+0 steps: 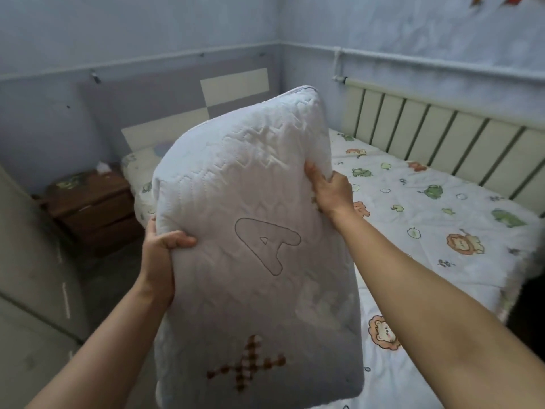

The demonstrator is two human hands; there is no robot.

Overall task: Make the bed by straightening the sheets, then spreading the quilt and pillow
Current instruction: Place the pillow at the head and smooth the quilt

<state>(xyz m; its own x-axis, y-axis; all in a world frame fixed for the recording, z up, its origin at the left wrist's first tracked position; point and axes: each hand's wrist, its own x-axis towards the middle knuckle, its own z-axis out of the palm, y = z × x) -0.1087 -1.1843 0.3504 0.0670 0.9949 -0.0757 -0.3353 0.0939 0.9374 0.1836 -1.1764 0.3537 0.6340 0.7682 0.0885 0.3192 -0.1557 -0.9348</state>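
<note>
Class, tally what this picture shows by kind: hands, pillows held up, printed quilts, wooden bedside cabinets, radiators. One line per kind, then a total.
hands: 2 (left hand, right hand)
pillow held up: 1
printed quilt: 1
wooden bedside cabinet: 1
radiator: 1
total: 6

- A person holds a pale quilted pillow (pixel 250 231) up in front of them, above a bed.
- The left hand (pixel 160 246) grips the pillow's left edge, thumb on the front.
- The right hand (pixel 330 190) pinches its right edge, higher up.
- A stitched letter "A" and a brown checked cross mark the pillow's front.
- A white quilt (pixel 427 225) printed with lions and frogs covers the bed.
- A radiator (pixel 442 140) lines the right wall.
- A brown nightstand (pixel 91 205) stands left of the bed.
</note>
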